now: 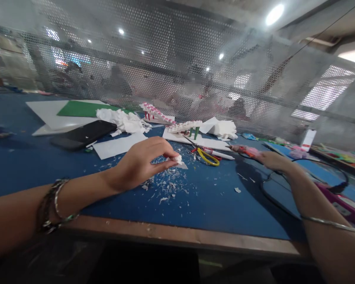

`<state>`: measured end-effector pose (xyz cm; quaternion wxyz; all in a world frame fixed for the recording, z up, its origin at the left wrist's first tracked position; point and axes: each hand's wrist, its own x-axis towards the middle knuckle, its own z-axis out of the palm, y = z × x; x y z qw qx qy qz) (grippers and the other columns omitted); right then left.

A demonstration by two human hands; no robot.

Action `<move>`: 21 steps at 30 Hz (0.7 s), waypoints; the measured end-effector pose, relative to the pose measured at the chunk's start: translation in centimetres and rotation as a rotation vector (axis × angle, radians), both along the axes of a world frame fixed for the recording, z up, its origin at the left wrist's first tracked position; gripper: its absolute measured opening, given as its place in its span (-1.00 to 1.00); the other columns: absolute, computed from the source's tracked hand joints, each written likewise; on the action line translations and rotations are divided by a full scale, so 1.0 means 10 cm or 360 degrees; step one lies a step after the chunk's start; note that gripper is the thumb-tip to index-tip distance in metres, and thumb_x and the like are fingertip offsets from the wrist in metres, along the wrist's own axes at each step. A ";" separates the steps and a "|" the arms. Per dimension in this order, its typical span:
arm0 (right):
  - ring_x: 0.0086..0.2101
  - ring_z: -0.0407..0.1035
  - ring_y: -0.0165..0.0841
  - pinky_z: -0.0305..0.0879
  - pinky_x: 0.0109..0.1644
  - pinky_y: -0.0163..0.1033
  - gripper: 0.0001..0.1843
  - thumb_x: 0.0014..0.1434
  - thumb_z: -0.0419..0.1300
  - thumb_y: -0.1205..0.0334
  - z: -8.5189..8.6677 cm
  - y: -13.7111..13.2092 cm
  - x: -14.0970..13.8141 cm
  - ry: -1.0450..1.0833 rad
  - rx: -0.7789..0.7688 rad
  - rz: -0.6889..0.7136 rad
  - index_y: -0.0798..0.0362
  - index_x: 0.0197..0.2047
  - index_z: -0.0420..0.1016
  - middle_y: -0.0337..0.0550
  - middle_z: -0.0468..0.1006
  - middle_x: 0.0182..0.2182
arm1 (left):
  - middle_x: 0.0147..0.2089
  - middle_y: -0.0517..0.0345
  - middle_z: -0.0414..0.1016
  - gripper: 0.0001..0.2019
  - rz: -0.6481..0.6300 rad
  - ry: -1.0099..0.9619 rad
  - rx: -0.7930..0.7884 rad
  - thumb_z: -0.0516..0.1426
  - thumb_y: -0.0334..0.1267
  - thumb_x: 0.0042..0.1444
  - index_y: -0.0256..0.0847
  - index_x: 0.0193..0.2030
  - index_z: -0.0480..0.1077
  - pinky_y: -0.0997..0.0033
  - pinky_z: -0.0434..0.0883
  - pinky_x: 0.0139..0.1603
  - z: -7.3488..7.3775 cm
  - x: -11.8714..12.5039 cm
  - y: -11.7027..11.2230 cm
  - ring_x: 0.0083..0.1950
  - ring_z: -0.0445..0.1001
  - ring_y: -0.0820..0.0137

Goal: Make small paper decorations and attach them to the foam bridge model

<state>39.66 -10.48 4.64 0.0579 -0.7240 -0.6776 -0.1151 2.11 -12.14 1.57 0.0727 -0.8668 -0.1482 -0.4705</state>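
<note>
My left hand (142, 163) is in a pinch over the blue table, with a small crumpled white piece (178, 158) between thumb and fingertips. A white scrap (182, 165) lies just under it, and white shavings (168, 183) are scattered around. Off to the right, my right hand (273, 161) is closed around a soldering iron (246, 150) with a pinkish handle. Its dark tip points left, and a black cord (270, 195) trails from its side. Between the hands lie yellow-handled scissors (207, 157) and a white pen-like stick (223, 154).
Two small stair-like models, one pink and white (156, 112), one white with green legs (185, 127), stand at the back. Crumpled white paper (122, 120), a black phone (84, 135) and a green sheet (79, 109) lie left. A purple box (341, 203) sits right. Perforated metal screen (165, 51) behind.
</note>
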 end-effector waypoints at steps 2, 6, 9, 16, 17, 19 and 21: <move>-0.64 0.23 -0.31 0.12 -0.54 -0.23 -0.67 0.05 -0.19 0.16 0.02 0.00 -0.14 0.0062 0.0127 -0.0009 0.04 -0.46 0.35 -0.15 0.29 -0.72 | -0.42 0.13 0.45 -0.96 0.0055 0.0007 -0.0037 0.09 -0.36 0.01 -0.27 -0.38 0.33 0.44 0.36 -0.28 0.00 0.00 0.02 -0.33 0.38 0.46; -0.58 0.20 -0.33 0.08 -0.54 -0.25 -0.73 0.08 -0.22 0.14 0.04 -0.01 -0.56 0.0167 0.0393 0.0002 0.06 -0.48 0.19 -0.14 0.26 -0.64 | -0.41 0.13 0.45 -0.94 0.0105 -0.0004 -0.0071 0.08 -0.32 0.03 -0.26 -0.38 0.33 0.44 0.35 -0.28 0.01 -0.01 0.04 -0.32 0.39 0.45; -0.57 0.15 -0.38 0.06 -0.52 -0.27 -0.73 0.05 -0.15 0.01 0.02 -0.08 -0.89 0.0221 0.0508 0.0106 0.04 -0.46 0.10 -0.21 0.23 -0.60 | -0.41 0.12 0.44 -0.92 0.0149 -0.0012 -0.0093 0.08 -0.30 0.03 -0.27 -0.37 0.33 0.47 0.34 -0.32 0.00 -0.02 0.07 -0.33 0.39 0.46; -0.62 0.03 -0.46 -0.06 -0.57 -0.33 -0.67 -0.04 0.03 -0.07 -0.06 -0.23 -1.28 0.0192 0.0750 0.0489 0.02 -0.47 0.07 -0.29 0.15 -0.62 | -0.42 0.15 0.42 -0.89 0.0226 -0.0003 -0.0217 0.08 -0.28 0.03 -0.28 -0.36 0.34 0.54 0.30 -0.43 -0.03 -0.05 0.11 -0.43 0.36 0.52; -0.63 0.02 -0.46 -0.07 -0.57 -0.33 -0.68 -0.03 0.03 -0.06 -0.07 -0.24 -1.30 0.0168 0.0744 0.0525 0.02 -0.47 0.08 -0.30 0.15 -0.63 | -0.42 0.15 0.42 -0.89 0.0233 -0.0001 -0.0231 0.09 -0.27 0.03 -0.28 -0.35 0.35 0.54 0.29 -0.43 -0.03 -0.04 0.11 -0.44 0.36 0.52; -0.63 0.01 -0.46 -0.07 -0.57 -0.33 -0.71 0.00 0.02 -0.03 -0.07 -0.25 -1.31 0.0127 0.0755 0.0580 0.02 -0.46 0.10 -0.30 0.15 -0.63 | -0.42 0.15 0.41 -0.88 0.0237 0.0002 -0.0249 0.08 -0.27 0.03 -0.29 -0.34 0.35 0.53 0.29 -0.43 -0.02 -0.04 0.10 -0.43 0.36 0.51; -0.63 0.01 -0.45 -0.06 -0.56 -0.32 -0.73 0.02 0.01 0.00 -0.08 -0.26 -1.31 0.0094 0.0780 0.0616 0.03 -0.43 0.12 -0.29 0.15 -0.62 | -0.42 0.16 0.41 -0.87 0.0237 0.0002 -0.0253 0.09 -0.26 0.03 -0.29 -0.34 0.35 0.53 0.29 -0.42 -0.02 -0.04 0.10 -0.43 0.36 0.51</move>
